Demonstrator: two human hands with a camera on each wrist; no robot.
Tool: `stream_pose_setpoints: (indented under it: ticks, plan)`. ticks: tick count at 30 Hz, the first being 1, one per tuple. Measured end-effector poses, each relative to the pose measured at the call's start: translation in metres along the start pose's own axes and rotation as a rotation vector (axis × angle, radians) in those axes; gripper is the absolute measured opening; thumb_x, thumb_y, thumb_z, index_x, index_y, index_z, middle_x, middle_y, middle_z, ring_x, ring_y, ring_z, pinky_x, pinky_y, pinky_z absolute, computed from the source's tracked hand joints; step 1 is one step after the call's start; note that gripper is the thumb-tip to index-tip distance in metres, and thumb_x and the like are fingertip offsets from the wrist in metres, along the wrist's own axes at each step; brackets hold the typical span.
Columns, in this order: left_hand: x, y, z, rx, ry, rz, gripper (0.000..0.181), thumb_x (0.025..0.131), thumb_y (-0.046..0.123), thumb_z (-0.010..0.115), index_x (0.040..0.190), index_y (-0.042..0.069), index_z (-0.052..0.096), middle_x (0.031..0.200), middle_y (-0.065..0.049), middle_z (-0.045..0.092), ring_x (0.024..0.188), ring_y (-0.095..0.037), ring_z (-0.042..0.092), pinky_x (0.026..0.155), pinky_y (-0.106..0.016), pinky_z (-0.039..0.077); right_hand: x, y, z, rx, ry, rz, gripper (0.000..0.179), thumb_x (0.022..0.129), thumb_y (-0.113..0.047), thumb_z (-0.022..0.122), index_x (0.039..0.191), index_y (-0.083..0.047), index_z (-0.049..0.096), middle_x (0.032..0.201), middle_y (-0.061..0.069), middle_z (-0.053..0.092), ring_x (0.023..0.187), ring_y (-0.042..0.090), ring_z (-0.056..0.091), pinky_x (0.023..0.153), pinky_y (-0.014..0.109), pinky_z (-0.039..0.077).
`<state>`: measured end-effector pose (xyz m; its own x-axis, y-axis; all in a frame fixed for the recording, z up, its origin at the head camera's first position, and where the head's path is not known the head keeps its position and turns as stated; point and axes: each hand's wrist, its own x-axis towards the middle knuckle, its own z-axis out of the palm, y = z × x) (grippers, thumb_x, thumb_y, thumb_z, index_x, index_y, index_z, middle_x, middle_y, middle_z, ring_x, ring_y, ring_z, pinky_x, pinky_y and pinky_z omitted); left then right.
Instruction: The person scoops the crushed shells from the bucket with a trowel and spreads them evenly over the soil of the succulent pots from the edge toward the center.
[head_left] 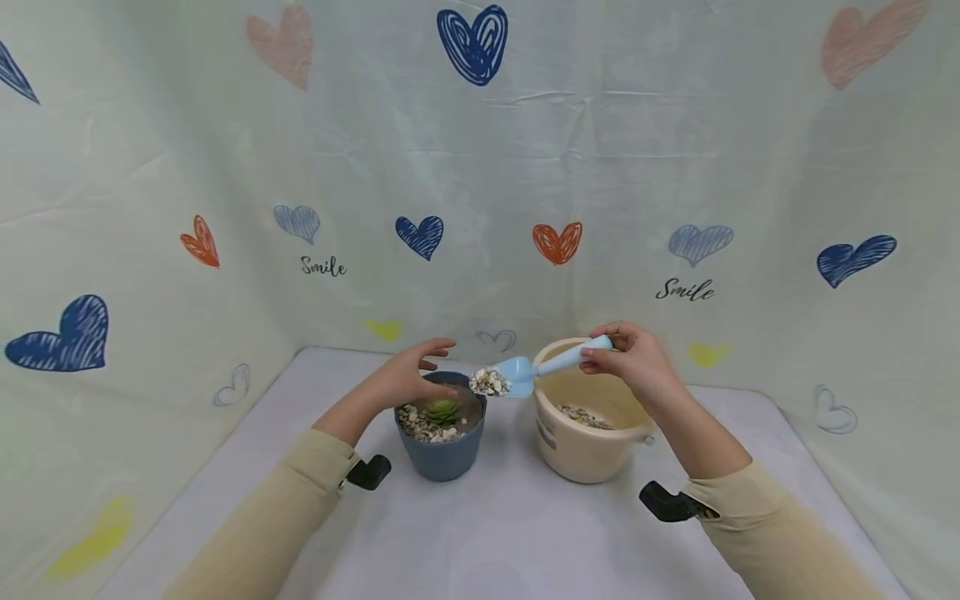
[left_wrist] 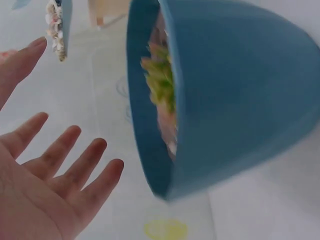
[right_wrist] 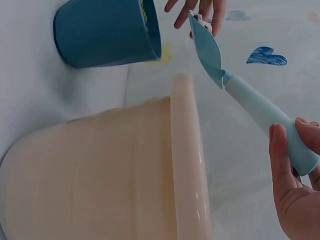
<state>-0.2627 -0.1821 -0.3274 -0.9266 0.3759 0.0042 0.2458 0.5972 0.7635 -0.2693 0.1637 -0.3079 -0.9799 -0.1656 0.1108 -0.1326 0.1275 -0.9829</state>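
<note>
My right hand (head_left: 630, 358) grips the handle of a light blue trowel (head_left: 572, 357). Its scoop bears a heap of pale pebbles (head_left: 490, 382) and hangs between a blue flowerpot (head_left: 444, 458) and a cream bucket (head_left: 581, 457). In the pot sits a green succulent (head_left: 442, 411), with pebbles around part of it. My left hand (head_left: 408, 377) hovers over the pot's left rim, fingers spread and holding nothing. The left wrist view shows that hand (left_wrist: 55, 185) with its palm in sight, apart from the pot. More pebbles (head_left: 585, 417) lie on the bucket's floor.
A white cloth covers the table (head_left: 480, 542). Behind it hangs a pale curtain (head_left: 480, 167) printed with hearts. The bucket's rim (right_wrist: 187, 160) stands just under the trowel, and the pot is to the bucket's left.
</note>
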Motion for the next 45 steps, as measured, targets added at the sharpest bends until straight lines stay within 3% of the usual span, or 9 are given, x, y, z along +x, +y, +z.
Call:
stream_pose_setpoints:
  ticks: [13,24,32,39,45]
  plan:
    - [-0.016,-0.036,-0.021,0.050,-0.049,-0.024,0.085,0.083,0.019,0.079,0.152,0.006,0.032,0.150,-0.024,0.035,0.133,-0.047,0.036,0.098,-0.056,0.043,0.018,0.002,0.058,0.062,-0.050,0.032,0.033,0.089,0.007,0.066,0.119,0.012,0.053,0.103,0.021,0.060,0.071,0.017,0.069,0.076,0.036,0.057]
    - [-0.021,-0.071,-0.023,-0.006,-0.251,-0.054,0.104,0.078,0.020,0.083,0.156,0.007,0.015,0.158,-0.020,0.016,0.137,-0.049,0.026,0.103,-0.061,0.034,0.031,0.005,0.097,-0.003,-0.043,0.038,0.030,0.087,0.006,0.069,0.114,0.011,0.057,0.108,0.026,0.063,0.068,0.017,0.069,0.072,0.035,0.058]
    - [-0.016,-0.079,-0.020,-0.025,-0.303,-0.018,0.115,0.073,0.014,0.087,0.158,0.009,0.009,0.160,-0.020,0.009,0.137,-0.055,0.020,0.105,-0.065,0.027,0.033,0.003,0.113,-0.041,-0.037,0.026,0.027,0.086,0.006,0.070,0.111,0.007,0.062,0.104,0.023,0.064,0.068,0.019,0.070,0.070,0.035,0.059]
    - [-0.006,-0.084,-0.018,-0.083,-0.335,0.072,0.117,0.069,0.010,0.088,0.157,0.006,0.011,0.157,-0.020,0.021,0.142,-0.040,0.018,0.111,-0.060,0.020,0.032,-0.003,0.122,-0.089,-0.040,-0.024,0.027,0.086,0.004,0.071,0.112,0.005,0.063,0.102,0.021,0.064,0.069,0.021,0.070,0.071,0.038,0.058]
    - [-0.006,-0.089,-0.015,-0.126,-0.310,0.034,0.116,0.069,0.010,0.088,0.157,0.010,0.013,0.159,-0.018,0.018,0.144,-0.038,0.015,0.111,-0.060,0.019,0.031,-0.010,0.128,-0.161,-0.046,-0.068,0.028,0.086,0.001,0.072,0.113,0.005,0.062,0.100,0.019,0.064,0.068,0.021,0.069,0.066,0.032,0.058]
